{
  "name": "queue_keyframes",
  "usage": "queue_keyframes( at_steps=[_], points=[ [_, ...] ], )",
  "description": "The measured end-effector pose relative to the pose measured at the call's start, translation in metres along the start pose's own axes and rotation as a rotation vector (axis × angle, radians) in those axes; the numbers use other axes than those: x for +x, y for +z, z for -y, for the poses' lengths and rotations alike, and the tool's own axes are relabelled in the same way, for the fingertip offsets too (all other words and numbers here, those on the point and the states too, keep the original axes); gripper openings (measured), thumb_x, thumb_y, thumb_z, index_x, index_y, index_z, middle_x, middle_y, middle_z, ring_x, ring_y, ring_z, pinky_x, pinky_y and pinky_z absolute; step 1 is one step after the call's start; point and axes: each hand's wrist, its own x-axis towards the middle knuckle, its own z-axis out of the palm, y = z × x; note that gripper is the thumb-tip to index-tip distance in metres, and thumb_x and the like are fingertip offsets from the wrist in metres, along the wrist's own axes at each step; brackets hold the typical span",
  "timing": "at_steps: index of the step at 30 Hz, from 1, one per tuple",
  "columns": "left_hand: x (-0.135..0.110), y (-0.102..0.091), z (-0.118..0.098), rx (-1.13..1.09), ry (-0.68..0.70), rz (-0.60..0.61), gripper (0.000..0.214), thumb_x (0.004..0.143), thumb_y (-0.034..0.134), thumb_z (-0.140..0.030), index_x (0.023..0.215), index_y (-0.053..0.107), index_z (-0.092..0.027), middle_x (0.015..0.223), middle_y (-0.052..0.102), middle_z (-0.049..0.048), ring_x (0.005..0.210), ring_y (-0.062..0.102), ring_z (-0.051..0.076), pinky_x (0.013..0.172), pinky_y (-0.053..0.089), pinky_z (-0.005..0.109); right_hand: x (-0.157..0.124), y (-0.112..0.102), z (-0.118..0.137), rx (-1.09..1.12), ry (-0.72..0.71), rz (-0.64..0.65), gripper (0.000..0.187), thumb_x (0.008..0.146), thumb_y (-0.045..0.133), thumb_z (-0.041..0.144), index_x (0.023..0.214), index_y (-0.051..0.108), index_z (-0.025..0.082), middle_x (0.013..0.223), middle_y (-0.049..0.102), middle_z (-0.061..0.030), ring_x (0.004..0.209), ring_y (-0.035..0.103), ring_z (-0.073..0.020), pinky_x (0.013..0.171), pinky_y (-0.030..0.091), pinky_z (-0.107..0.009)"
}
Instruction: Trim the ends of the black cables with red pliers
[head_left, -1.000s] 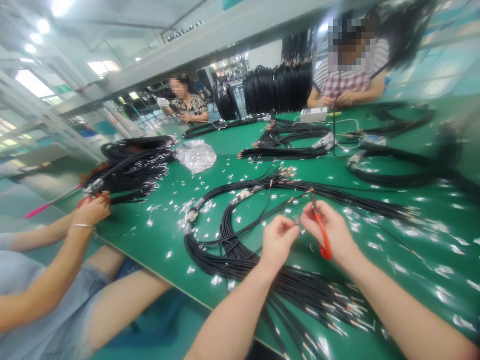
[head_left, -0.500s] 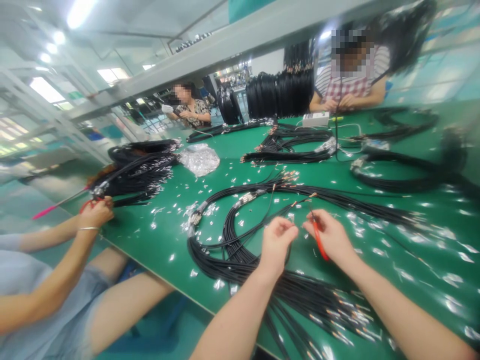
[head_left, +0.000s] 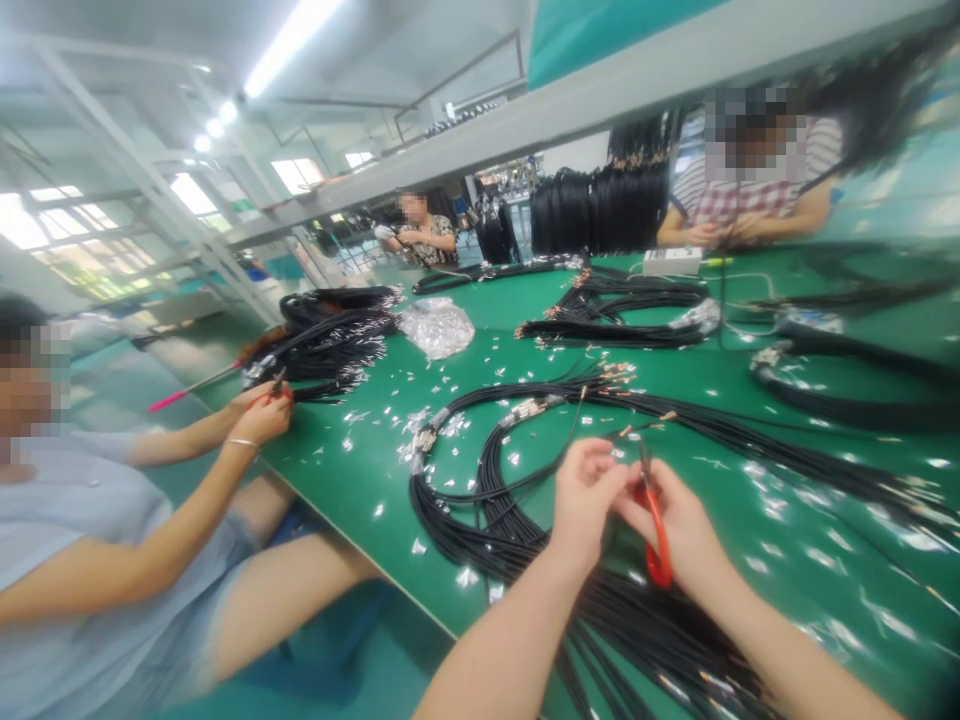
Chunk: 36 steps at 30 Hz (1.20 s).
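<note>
My left hand [head_left: 589, 500] is closed in a pinch over the table, on what appears to be a thin black cable mostly hidden by the fingers. Touching its fingertips is my right hand [head_left: 684, 520], wrapped round red-handled scissors [head_left: 658, 545] whose short dark blades point up and away. Beneath and beyond both hands lie curved bundles of black cables [head_left: 495, 490] with bare coppery or pale metal ends. Another bundle of black cables [head_left: 720, 430] runs off to the right.
Small clear scraps [head_left: 379, 510] litter the green table [head_left: 360, 530]. A clear plastic bag [head_left: 439, 328] lies farther back beside a black cable pile [head_left: 330, 335]. At left, a co-worker's hands [head_left: 266, 405] hold a red-handled tool. Two people sit across, behind a white box [head_left: 671, 262].
My hands have come together, the fingertips now meeting, and the scissors stand more upright. The whole view has shifted, so the table and co-workers appear farther right.
</note>
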Motion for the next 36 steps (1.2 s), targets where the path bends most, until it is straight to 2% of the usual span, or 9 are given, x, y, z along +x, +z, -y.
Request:
queue_keyframes(
  at_steps=[5, 9, 12, 15, 19, 21, 25, 30, 36],
  points=[
    [0.001, -0.004, -0.004, 0.235, 0.164, -0.057, 0.01, 0.072, 0.059, -0.025, 0.068, 0.061, -0.016, 0.065, 0.059, 0.0017, 0.06, 0.053, 0.013, 0.06, 0.043, 0.025, 0.001, -0.002, 0.003, -0.083, -0.052, 0.041, 0.027, 0.058, 0.071, 0.038, 0.067, 0.05, 0.023, 0.061, 0.056, 0.0021, 0.056, 0.055, -0.0164, 0.057, 0.047, -0.029],
    [0.0, -0.006, -0.001, 0.351, 0.266, -0.069, 0.012, 0.074, 0.057, -0.026, 0.068, 0.063, -0.017, 0.064, 0.061, 0.0024, 0.061, 0.053, 0.014, 0.062, 0.043, 0.027, 0.003, -0.009, 0.002, -0.11, -0.074, 0.027, 0.022, 0.06, 0.068, 0.036, 0.067, 0.052, 0.024, 0.059, 0.057, 0.0022, 0.053, 0.055, -0.0164, 0.055, 0.047, -0.028],
    [0.0, -0.004, 0.0, 0.315, 0.217, -0.028, 0.015, 0.076, 0.055, -0.029, 0.068, 0.061, -0.017, 0.063, 0.059, 0.0019, 0.06, 0.051, 0.014, 0.06, 0.041, 0.026, 0.005, -0.014, -0.001, -0.118, -0.07, 0.016, 0.021, 0.06, 0.068, 0.034, 0.066, 0.051, 0.024, 0.06, 0.057, 0.0018, 0.053, 0.055, -0.0163, 0.055, 0.047, -0.028],
    [0.0, -0.001, 0.002, 0.174, 0.091, 0.055, 0.018, 0.077, 0.052, -0.03, 0.068, 0.058, -0.016, 0.064, 0.057, 0.0018, 0.063, 0.05, 0.013, 0.063, 0.04, 0.025, 0.004, -0.016, -0.005, -0.087, -0.045, 0.006, 0.023, 0.059, 0.07, 0.034, 0.068, 0.051, 0.024, 0.06, 0.058, 0.0018, 0.055, 0.056, -0.0167, 0.056, 0.048, -0.029],
    [0.0, 0.003, 0.005, -0.117, -0.126, 0.168, 0.018, 0.068, 0.06, -0.029, 0.061, 0.053, -0.014, 0.066, 0.054, 0.0018, 0.064, 0.048, 0.012, 0.063, 0.038, 0.025, 0.005, -0.019, -0.006, -0.066, 0.003, -0.006, 0.029, 0.056, 0.073, 0.035, 0.069, 0.05, 0.023, 0.059, 0.056, 0.0027, 0.055, 0.055, -0.0162, 0.057, 0.047, -0.03],
    [0.0, 0.004, 0.005, -0.203, -0.177, 0.165, 0.02, 0.066, 0.062, -0.029, 0.059, 0.051, -0.014, 0.064, 0.052, 0.0014, 0.062, 0.048, 0.012, 0.062, 0.038, 0.025, 0.006, -0.026, -0.005, -0.084, 0.001, 0.007, 0.028, 0.057, 0.073, 0.037, 0.069, 0.052, 0.023, 0.061, 0.057, 0.0024, 0.056, 0.055, -0.0159, 0.058, 0.047, -0.029],
    [-0.002, 0.005, 0.002, -0.213, -0.17, 0.127, 0.019, 0.07, 0.059, -0.03, 0.063, 0.051, -0.015, 0.06, 0.051, -0.0003, 0.055, 0.046, 0.01, 0.055, 0.036, 0.023, 0.001, -0.048, 0.004, -0.203, -0.023, 0.102, 0.016, 0.067, 0.066, 0.035, 0.074, 0.06, 0.022, 0.067, 0.06, 0.0007, 0.058, 0.054, -0.0145, 0.054, 0.045, -0.026],
    [-0.007, 0.004, 0.004, -0.099, -0.105, 0.13, 0.016, 0.074, 0.056, -0.028, 0.067, 0.054, -0.014, 0.058, 0.051, -0.0011, 0.05, 0.042, 0.007, 0.049, 0.03, 0.021, -0.019, -0.054, 0.019, -0.196, 0.128, 0.357, 0.014, 0.073, 0.057, 0.033, 0.069, 0.06, 0.02, 0.049, 0.053, 0.0032, 0.044, 0.048, -0.0109, 0.043, 0.04, -0.022],
    [-0.011, 0.002, 0.014, 0.026, 0.064, 0.063, 0.015, 0.077, 0.055, -0.028, 0.072, 0.058, -0.014, 0.062, 0.054, -0.0003, 0.056, 0.047, 0.009, 0.055, 0.036, 0.022, -0.026, -0.043, 0.022, -0.278, 0.243, 0.338, 0.024, 0.075, 0.054, 0.038, 0.06, 0.051, 0.019, 0.041, 0.04, 0.0072, 0.035, 0.038, -0.0061, 0.035, 0.03, -0.018]
  ],
)
